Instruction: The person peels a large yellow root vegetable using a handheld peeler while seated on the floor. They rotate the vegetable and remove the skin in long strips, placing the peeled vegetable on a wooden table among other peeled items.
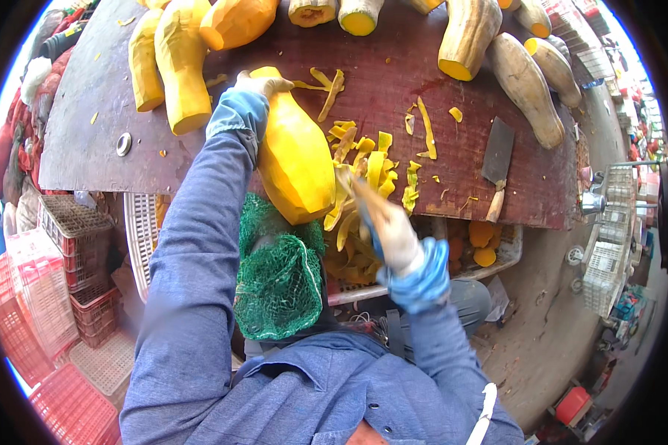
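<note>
My left hand (264,84), in a light glove with a blue cuff, grips the far end of a peeled yellow squash (295,156). The squash slants towards me over the table's near edge, above a green net (281,283). Beside its near right side, my gloved right hand (395,233) is closed on a tool, blurred, with a narrow light part (362,192); its exact kind cannot be told. Yellow peelings (376,161) lie heaped on the table just right of the squash, and more peelings (350,261) fill a crate below.
Across the dark red table (367,100) stand peeled squashes (183,72) at the left and unpeeled ones (526,89) at the right. A cleaver (498,150) with a wooden handle lies near the right edge. Crates (92,245) are stacked at the left; a crate with orange pieces (481,242) sits below the table.
</note>
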### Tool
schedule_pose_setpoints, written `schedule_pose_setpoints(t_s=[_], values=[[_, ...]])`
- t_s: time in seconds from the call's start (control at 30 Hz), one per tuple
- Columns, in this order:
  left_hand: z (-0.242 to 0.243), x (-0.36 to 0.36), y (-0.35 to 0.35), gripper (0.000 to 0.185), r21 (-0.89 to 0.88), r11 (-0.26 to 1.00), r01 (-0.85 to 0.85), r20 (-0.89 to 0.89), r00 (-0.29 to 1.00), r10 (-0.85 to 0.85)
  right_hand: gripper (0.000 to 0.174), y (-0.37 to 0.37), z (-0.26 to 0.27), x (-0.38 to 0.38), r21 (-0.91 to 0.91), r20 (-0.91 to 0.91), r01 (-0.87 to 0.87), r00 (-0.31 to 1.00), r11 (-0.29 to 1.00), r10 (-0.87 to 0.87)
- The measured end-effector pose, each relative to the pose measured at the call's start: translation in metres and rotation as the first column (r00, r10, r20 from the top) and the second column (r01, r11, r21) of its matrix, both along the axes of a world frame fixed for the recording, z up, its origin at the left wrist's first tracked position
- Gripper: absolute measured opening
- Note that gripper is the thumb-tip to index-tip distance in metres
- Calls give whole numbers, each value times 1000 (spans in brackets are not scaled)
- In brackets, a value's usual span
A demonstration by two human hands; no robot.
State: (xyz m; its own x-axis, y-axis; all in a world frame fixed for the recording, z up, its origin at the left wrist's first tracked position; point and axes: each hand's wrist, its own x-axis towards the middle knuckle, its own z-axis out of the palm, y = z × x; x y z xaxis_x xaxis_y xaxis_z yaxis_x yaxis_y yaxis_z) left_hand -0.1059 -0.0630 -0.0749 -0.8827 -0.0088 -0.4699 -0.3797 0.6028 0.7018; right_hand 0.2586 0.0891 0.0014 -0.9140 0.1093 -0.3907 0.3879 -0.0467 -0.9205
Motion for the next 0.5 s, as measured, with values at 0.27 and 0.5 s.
schedule_pose_setpoints(t_s=[0.27,0.5], values=[[8,6,8,125,51,998,20,16,1000,-21,46,16,3,-99,405,-87,-189,966,895,243],[23,14,8,128,-14,1000,17,24,1000,-17,49,-73,-26,60,174,-89,189,980,966,-176]])
